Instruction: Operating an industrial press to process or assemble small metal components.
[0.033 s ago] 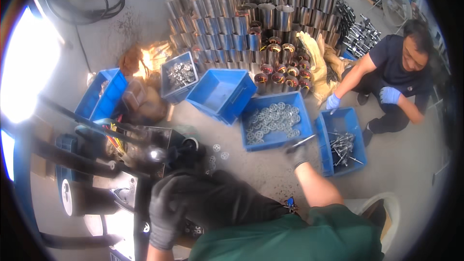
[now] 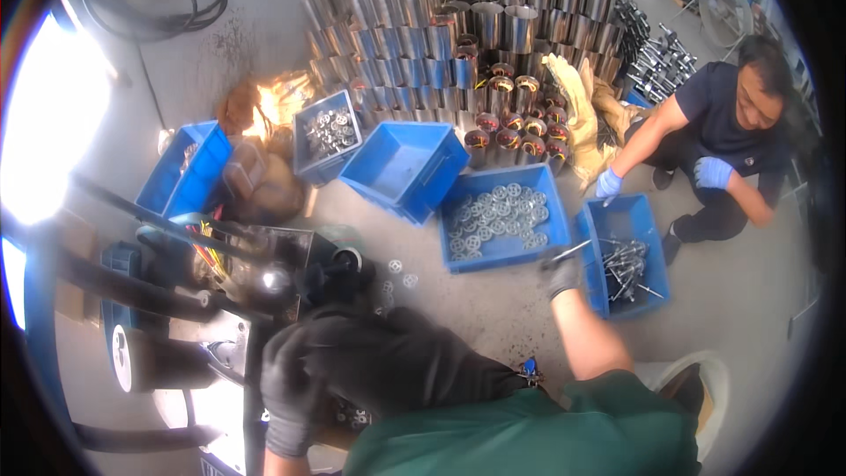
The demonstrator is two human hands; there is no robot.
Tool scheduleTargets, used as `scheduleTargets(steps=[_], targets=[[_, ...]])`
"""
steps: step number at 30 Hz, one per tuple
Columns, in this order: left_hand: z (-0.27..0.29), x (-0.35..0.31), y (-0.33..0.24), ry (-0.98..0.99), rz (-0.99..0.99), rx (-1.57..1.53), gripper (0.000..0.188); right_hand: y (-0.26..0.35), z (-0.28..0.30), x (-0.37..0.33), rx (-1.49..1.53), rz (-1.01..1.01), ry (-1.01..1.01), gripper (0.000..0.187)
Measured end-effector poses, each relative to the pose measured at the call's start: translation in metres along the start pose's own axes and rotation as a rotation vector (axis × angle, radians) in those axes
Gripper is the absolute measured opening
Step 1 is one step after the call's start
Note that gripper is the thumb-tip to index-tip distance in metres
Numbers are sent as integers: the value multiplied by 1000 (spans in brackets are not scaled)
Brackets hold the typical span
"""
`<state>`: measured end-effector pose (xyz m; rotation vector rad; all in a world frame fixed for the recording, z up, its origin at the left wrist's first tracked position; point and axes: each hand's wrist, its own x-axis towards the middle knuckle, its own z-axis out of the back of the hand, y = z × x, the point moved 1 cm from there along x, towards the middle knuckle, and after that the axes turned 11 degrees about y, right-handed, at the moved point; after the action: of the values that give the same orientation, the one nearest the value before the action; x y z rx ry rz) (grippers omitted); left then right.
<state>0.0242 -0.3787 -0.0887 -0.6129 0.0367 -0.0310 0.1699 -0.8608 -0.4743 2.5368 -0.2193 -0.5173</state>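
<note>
My right hand [image 2: 560,275], in a dark grey glove, is closed on a slim metal shaft [image 2: 574,249]. It is over the gap between a blue bin [image 2: 480,263] of pale round spoked discs [image 2: 502,211] and a blue bin [image 2: 599,298] of metal shafts [image 2: 626,264]. The shaft in my hand tilts up to the right. My left hand [image 2: 289,397], also gloved, is beside my dark-trousered leg, near the machine on the left. Blur and its angle hide its fingers.
An empty blue bin [image 2: 401,163] and a bin of small metal parts [image 2: 328,134] are farther back, before stacked metal cylinders [image 2: 423,44]. A co-worker [image 2: 731,132] in light blue gloves crouches at right, one hand on the shaft bin. Machine bars [image 2: 132,291] stand at left. Loose discs [image 2: 395,266] lie on the floor.
My right hand has moved a little right with the shaft, closer to the shaft bin. My left hand has shifted slightly left.
</note>
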Motion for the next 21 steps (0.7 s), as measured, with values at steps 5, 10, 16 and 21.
scheduleTargets(steps=[5,10,16,21], targets=[[13,-62,90,-315,93,-104,43,175,165,48,-813,256,-462,32],[5,-135,195,-289,319,23,33,246,251,23,-1838,-201,-523,68],[47,-213,238,-562,525,190,35,180,253,52,-1577,-167,-459,69],[79,-228,256,-838,489,-74,40,77,98,118,-1821,100,69,47]])
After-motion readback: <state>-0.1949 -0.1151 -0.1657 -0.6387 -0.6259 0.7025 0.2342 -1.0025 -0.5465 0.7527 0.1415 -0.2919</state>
